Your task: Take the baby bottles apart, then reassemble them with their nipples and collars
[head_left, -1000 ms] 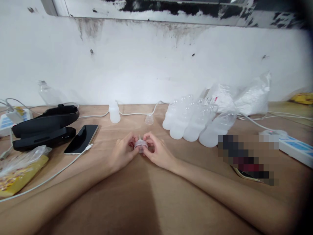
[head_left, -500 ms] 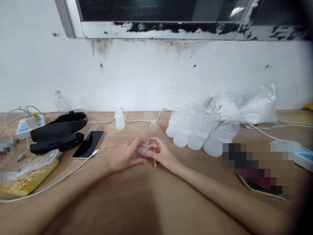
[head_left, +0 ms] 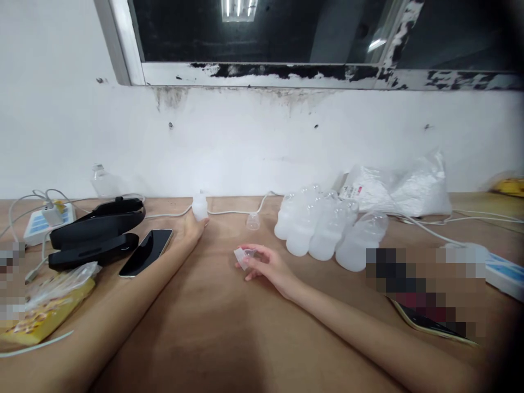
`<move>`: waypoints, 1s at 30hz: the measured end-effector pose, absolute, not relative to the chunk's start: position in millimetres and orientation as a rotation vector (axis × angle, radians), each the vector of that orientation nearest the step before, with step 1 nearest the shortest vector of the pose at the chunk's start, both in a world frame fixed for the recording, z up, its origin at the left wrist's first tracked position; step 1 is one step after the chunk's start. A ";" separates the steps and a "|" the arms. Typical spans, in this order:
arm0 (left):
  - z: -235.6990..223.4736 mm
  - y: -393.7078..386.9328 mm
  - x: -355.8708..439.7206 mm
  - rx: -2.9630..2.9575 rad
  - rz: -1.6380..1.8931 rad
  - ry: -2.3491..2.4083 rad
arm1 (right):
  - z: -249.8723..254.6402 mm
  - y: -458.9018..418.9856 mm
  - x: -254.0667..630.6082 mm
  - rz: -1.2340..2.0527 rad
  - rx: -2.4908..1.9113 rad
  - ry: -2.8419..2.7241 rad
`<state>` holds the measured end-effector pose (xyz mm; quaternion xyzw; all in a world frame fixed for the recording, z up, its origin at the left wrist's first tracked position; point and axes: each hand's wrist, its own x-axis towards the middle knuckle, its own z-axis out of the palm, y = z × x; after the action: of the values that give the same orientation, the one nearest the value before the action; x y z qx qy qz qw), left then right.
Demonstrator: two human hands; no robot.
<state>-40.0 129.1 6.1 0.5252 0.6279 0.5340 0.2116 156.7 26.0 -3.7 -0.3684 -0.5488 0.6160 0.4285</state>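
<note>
My left hand [head_left: 191, 226] is stretched forward to a small white plastic bottle [head_left: 200, 207] standing near the back of the wooden table [head_left: 229, 327], its fingers closing around the bottle's base. My right hand [head_left: 264, 263] rests at the table's middle, pinching a small clear plastic cap [head_left: 241, 256] between thumb and fingers. A second clear cap [head_left: 252, 220] stands alone on the table just behind it.
A cluster of white bottles [head_left: 323, 229] lies to the right, with plastic bags [head_left: 401, 185] behind. To the left are a phone [head_left: 146, 251] on a cable, a black case [head_left: 96, 232], a power strip [head_left: 39, 224] and a yellow packet [head_left: 41, 311]. Another power strip [head_left: 501, 270] sits far right.
Both hands were together on the clear cap. My left hand has let go and reached forward to the small white bottle; my right hand keeps the cap. The view tilted upward.
</note>
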 end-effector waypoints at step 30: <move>5.1 10.6 -46.3 1.533 0.983 1.080 | 1.3 22.8 181.8 1.710 -0.643 -1.020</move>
<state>-46.3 10.6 5.1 0.6312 0.4445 0.4048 0.4900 181.8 22.8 1.3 -0.2658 -0.4221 0.7074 0.5007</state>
